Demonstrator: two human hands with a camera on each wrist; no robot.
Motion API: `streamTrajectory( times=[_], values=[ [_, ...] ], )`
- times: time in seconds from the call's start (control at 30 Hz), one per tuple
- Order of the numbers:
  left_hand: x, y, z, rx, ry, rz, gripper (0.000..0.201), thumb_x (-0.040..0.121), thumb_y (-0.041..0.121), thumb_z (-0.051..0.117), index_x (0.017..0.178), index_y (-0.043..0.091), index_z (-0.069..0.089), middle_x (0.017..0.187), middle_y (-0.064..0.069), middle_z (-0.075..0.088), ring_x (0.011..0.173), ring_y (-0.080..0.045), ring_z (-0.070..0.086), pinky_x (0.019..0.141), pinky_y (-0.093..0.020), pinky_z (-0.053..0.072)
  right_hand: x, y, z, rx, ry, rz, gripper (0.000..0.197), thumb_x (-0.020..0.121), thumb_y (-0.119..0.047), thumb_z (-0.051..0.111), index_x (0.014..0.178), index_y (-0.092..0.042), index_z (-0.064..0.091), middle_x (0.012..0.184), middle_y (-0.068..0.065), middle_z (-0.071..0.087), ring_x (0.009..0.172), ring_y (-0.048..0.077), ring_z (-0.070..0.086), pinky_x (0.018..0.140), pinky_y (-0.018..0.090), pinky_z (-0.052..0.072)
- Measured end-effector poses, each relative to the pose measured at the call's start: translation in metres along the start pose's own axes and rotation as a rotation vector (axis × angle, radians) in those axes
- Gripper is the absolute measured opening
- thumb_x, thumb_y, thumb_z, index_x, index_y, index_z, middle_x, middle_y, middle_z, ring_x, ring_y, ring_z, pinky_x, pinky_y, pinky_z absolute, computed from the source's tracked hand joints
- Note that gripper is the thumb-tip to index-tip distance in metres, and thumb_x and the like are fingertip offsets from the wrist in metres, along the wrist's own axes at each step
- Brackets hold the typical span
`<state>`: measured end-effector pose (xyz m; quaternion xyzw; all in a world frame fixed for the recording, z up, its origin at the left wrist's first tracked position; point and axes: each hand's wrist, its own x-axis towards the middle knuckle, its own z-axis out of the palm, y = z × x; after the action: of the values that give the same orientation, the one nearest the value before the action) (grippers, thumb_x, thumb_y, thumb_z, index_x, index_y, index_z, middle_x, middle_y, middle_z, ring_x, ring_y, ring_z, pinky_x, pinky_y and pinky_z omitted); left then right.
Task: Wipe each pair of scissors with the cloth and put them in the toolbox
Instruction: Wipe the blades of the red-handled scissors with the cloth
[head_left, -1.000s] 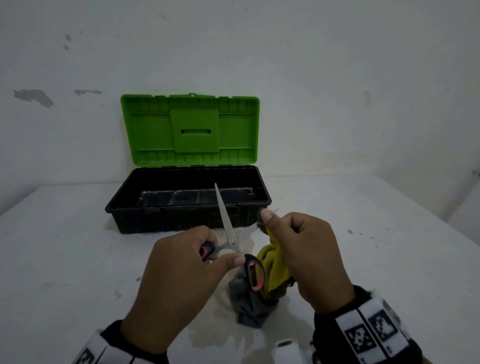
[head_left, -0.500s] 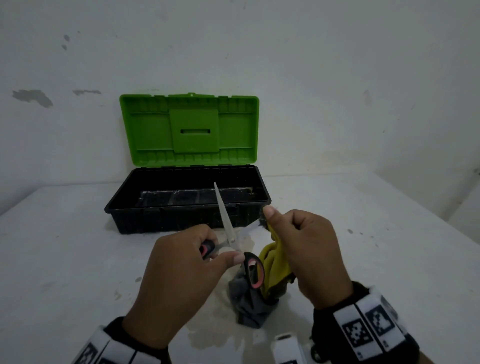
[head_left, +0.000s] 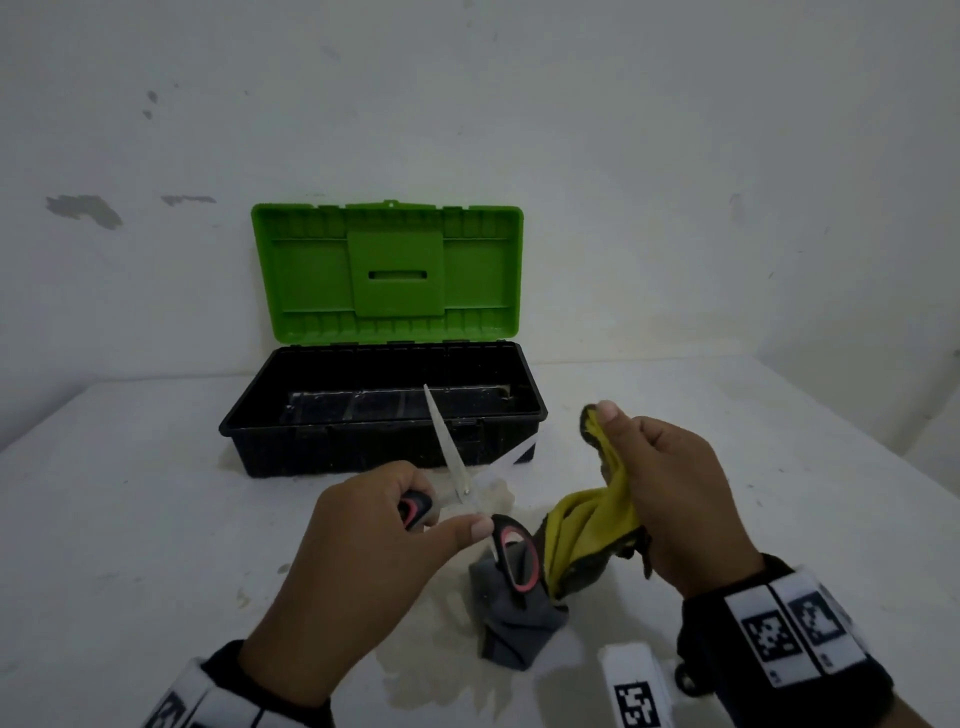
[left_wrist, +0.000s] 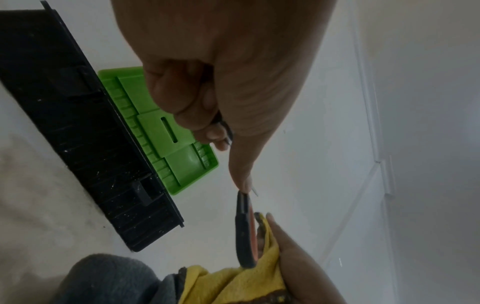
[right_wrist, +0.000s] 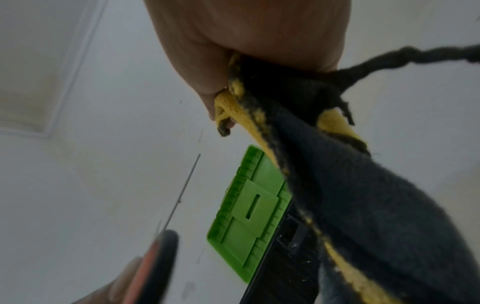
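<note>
My left hand (head_left: 415, 525) grips a pair of scissors (head_left: 457, 467) by one black-and-red handle, blades spread wide and pointing toward the toolbox. The other handle loop (head_left: 514, 556) hangs free by my thumb; the left wrist view shows that handle (left_wrist: 244, 232) edge-on. My right hand (head_left: 654, 483) holds a yellow-and-grey cloth (head_left: 587, 525) bunched in its curled fingers, a little right of the blades and apart from them. The cloth's grey end (head_left: 514, 618) trails to the table. In the right wrist view the cloth (right_wrist: 337, 164) fills the right side. The black toolbox (head_left: 384, 447) stands behind, green lid (head_left: 387, 275) up.
The toolbox sits against a white wall on a white table (head_left: 130, 519). A small white tagged block (head_left: 634, 686) lies near my right wrist at the front edge. Stains mark the tabletop under the cloth.
My right hand has pulled the cloth off the right blade and moved it to the right. My left hand still holds the open scissors in the same place.
</note>
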<state>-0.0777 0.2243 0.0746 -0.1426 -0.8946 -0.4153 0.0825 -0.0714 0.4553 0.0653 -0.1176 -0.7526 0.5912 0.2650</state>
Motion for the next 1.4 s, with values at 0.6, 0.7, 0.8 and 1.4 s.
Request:
streamTrajectory(
  times=[0.6,0.7,0.8,1.4],
  values=[
    [-0.004,-0.043,-0.028,-0.669,-0.046,-0.329,0.017,0.089,0.018,0.066,0.08,0.009,0.077,0.066,-0.011,0.063,0.053,-0.015,0.047,0.05,-0.028,0.04,-0.007,0.019,0.002,0.206,-0.203,0.219,0.016,0.092,0.002,0.062,0.105,-0.005,0.069,0.085,0.01,0.077,0.08,0.022,0.072,0.077,0.033,0.056],
    [-0.008,-0.044,-0.017,-0.733,0.016,-0.4,0.019,0.09,0.023,0.065,0.084,0.01,0.077,0.069,-0.008,0.066,0.062,-0.017,0.053,0.058,-0.03,0.045,-0.017,0.018,0.015,0.263,-0.158,0.142,0.012,0.09,0.001,0.064,0.095,-0.009,0.069,0.076,0.005,0.075,0.074,0.019,0.07,0.07,0.031,0.057],
    [-0.009,-0.042,-0.006,-0.814,0.065,-0.444,0.02,0.091,0.026,0.064,0.089,0.01,0.075,0.071,-0.006,0.069,0.069,-0.018,0.061,0.069,-0.033,0.051,-0.029,0.012,0.025,0.261,-0.197,0.041,0.011,0.09,-0.001,0.063,0.093,-0.011,0.068,0.074,0.0,0.074,0.07,0.012,0.07,0.063,0.021,0.057],
    [-0.005,-0.007,0.014,-1.096,0.071,-0.571,0.03,0.098,0.047,0.047,0.103,0.021,0.061,0.098,-0.011,0.059,0.054,-0.02,0.069,0.065,-0.043,0.06,-0.03,-0.005,0.021,-0.173,-0.335,-0.356,0.028,0.085,0.0,0.072,0.083,-0.028,0.071,0.087,-0.011,0.072,0.083,0.009,0.068,0.067,0.019,0.054]
  ],
)
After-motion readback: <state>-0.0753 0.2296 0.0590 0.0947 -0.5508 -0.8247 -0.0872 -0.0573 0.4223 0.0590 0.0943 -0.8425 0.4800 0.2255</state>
